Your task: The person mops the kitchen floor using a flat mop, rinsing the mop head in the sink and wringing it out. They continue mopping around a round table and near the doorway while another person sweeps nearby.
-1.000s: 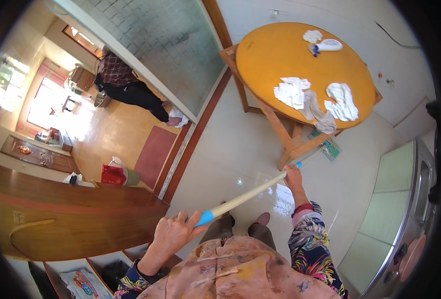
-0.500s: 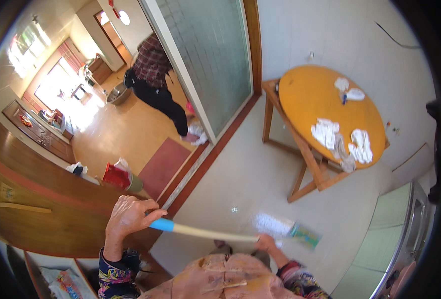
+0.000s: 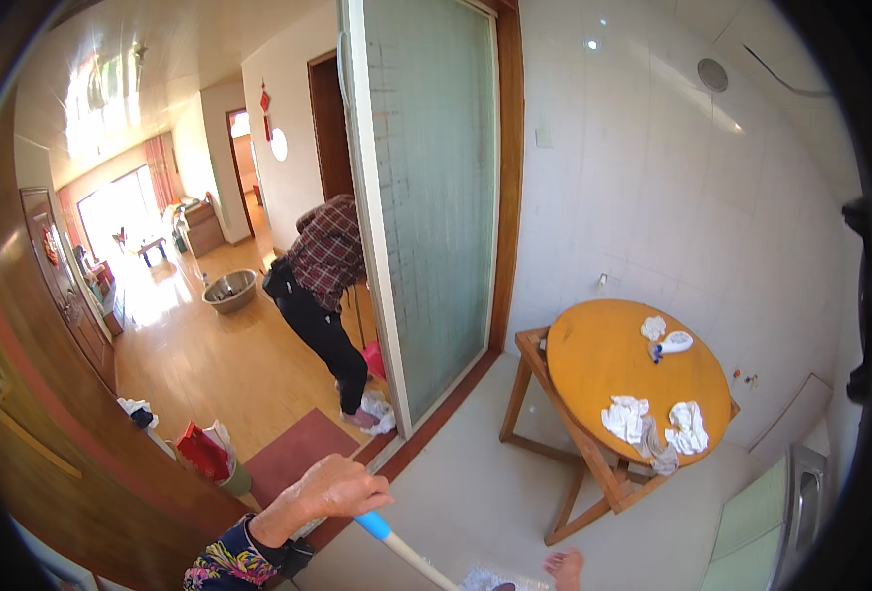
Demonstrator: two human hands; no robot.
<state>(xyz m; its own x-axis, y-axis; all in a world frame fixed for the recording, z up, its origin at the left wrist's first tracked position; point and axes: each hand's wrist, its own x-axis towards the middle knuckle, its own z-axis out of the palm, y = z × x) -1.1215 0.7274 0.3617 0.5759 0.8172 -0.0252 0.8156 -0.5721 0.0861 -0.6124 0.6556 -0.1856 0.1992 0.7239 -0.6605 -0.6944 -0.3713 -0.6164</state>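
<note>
My left hand (image 3: 342, 488) is closed around the top of a long, pale stick (image 3: 411, 557) with a blue end; its lower part runs out of the bottom edge. My right hand (image 3: 566, 567) shows only in part at the lower edge, off the visible part of the stick, its fingers loosely apart. Beyond it stands a round orange-brown table (image 3: 593, 345) on a wooden frame. On its top lie a crumpled white cloth (image 3: 625, 419), another white cloth (image 3: 689, 428), a greyish cloth (image 3: 663, 456) and a white spray bottle (image 3: 674, 343) with a blue part.
A sliding glass door (image 3: 431, 197) stands at the centre. Past it, a person (image 3: 322, 261) bends over near a white cloth (image 3: 379, 409) on the floor. A dark red mat (image 3: 298, 455), a red bag (image 3: 202, 453) and a large basin (image 3: 231, 293) lie to the left. A pale green cabinet (image 3: 751, 537) is at right.
My view has tilted upward, so my hands sit lower in it. The right hand has come off the stick, and the green flat head at its far end is out of view.
</note>
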